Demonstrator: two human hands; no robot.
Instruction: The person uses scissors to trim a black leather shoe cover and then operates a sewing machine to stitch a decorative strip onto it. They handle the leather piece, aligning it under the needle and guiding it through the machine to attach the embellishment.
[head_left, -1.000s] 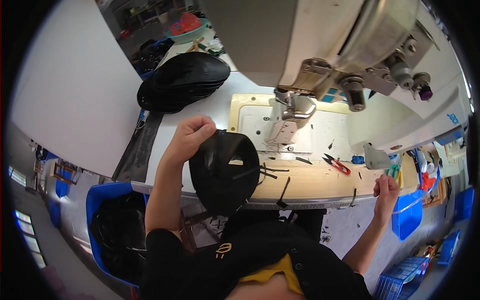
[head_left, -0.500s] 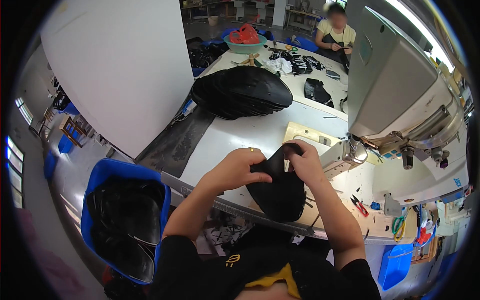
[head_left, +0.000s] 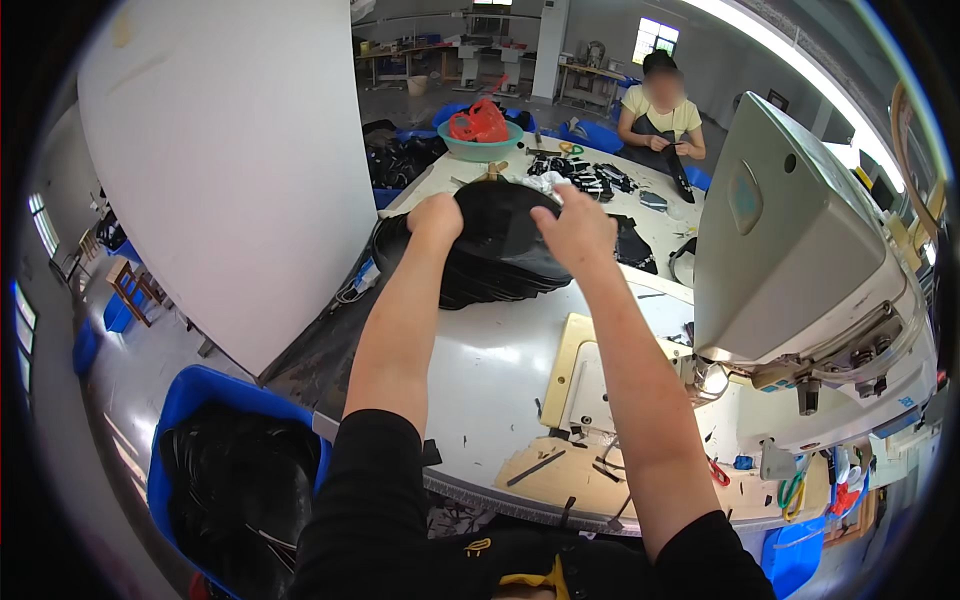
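Both my arms reach across the sewing table (head_left: 480,385) to a stack of black leather-like pieces (head_left: 500,285) at its far side. A smooth, rounded black piece (head_left: 500,228) lies on top of the stack. My left hand (head_left: 436,218) is closed at that piece's left edge, its fingertips hidden from view. Over the right edge is my right hand (head_left: 580,228), with thumb and fingers apart. To the right stands a sewing machine (head_left: 800,270), its pale bed plate (head_left: 580,375) bare of any black piece.
A blue bin (head_left: 180,420) full of black pieces stands at left, beside a tall white panel (head_left: 230,180). Red snips (head_left: 718,472) and scissors (head_left: 793,497) lie near the front right. A person (head_left: 660,115) works across the table beyond a green basin (head_left: 480,148).
My hands have moved from the table's front, where they held a folded black piece, forward to the stack. My right hand has opened. The view has tilted up.
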